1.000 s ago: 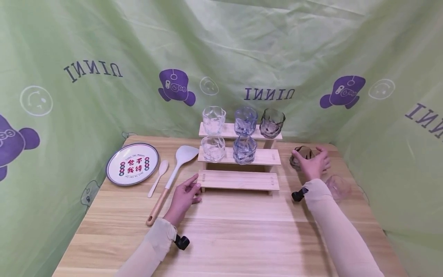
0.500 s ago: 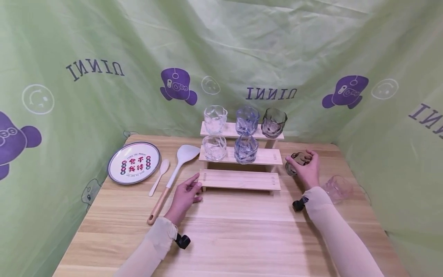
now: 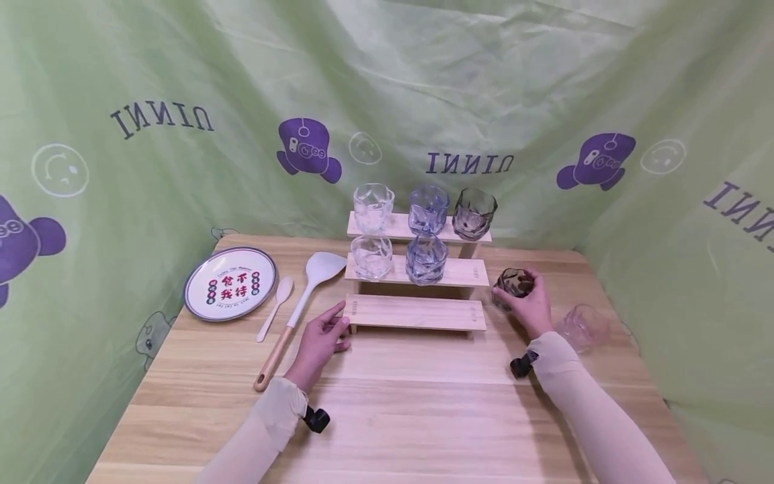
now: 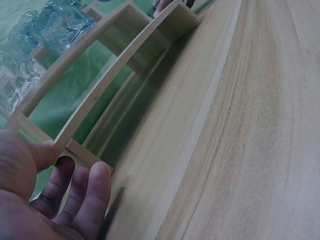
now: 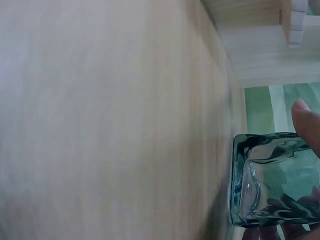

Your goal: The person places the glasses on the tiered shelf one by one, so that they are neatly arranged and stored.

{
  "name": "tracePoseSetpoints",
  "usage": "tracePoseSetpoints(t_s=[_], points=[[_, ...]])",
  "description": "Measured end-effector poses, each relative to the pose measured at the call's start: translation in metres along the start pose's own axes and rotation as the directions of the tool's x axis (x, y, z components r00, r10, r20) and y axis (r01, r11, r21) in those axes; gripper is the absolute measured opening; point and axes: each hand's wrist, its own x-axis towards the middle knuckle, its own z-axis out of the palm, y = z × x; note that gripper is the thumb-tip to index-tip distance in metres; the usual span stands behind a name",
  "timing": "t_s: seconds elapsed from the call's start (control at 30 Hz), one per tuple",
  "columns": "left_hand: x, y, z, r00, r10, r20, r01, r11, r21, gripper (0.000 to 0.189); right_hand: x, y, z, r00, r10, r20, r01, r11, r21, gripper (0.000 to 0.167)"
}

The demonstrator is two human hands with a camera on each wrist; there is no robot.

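In the head view my right hand (image 3: 533, 310) holds a dark grey glass (image 3: 512, 288), just right of a three-tier wooden stand (image 3: 417, 313). The right wrist view has the thumb on one side of the glass (image 5: 275, 180) and fingertips on the other, its base close to or on the table. At the stand's lowest tier, my left hand (image 3: 320, 344) grips the left end. The left wrist view shows the thumb at the plank's corner and fingers (image 4: 95, 195) curled by its leg. Clear glasses (image 3: 371, 257) and blue glasses (image 3: 426, 259) fill the upper tiers with another grey glass (image 3: 474, 214).
A pinkish clear glass (image 3: 583, 328) stands on the table at right, beside the right forearm. On the left lie a round plate (image 3: 202, 306), a small spoon (image 3: 278, 306) and a white spatula (image 3: 308, 289) with a wooden handle. Green curtain (image 3: 242, 81) encloses the table's back and sides.
The grey glass and my right hand have moved a little left, toward the stand, and the fingers have closed round the glass. My left hand stays at the lowest tier.
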Motion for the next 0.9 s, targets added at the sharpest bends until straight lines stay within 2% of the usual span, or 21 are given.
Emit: tracePoseSetpoints(t_s=[0.13, 0.23, 0.37, 0.5, 0.7, 0.9], points=[[0.000, -0.002, 0.002, 1.000, -0.004, 0.016, 0.004, 1.000, 0.000, 0.049, -0.008, -0.003, -0.005, 0.999, 0.028, -0.035, -0.026, 0.998, 0.057, 0.103], [0.000, -0.003, 0.002, 1.000, -0.003, 0.015, 0.003, 1.000, 0.006, 0.050, -0.018, -0.016, -0.009, 0.998, 0.008, -0.062, -0.003, 0.996, 0.085, 0.101], [0.000, -0.002, 0.001, 1.000, 0.000, 0.008, 0.000, 1.000, 0.006, 0.050, -0.028, -0.047, -0.015, 0.995, -0.065, -0.070, 0.073, 0.991, 0.112, 0.093], [-0.001, 0.001, 0.000, 1.000, 0.001, 0.010, -0.001, 1.000, -0.001, 0.050, -0.036, -0.082, -0.018, 0.989, -0.144, -0.021, 0.145, 0.984, 0.100, 0.089], [-0.001, 0.004, 0.000, 1.000, 0.010, 0.000, -0.010, 1.000, 0.003, 0.050, -0.040, -0.119, 0.002, 0.979, -0.183, 0.091, 0.177, 0.981, 0.076, 0.094], [-0.002, 0.002, 0.000, 1.000, 0.009, -0.006, -0.009, 1.000, 0.012, 0.049, -0.035, -0.126, 0.033, 0.972, -0.198, 0.129, 0.193, 0.980, 0.056, 0.099]])
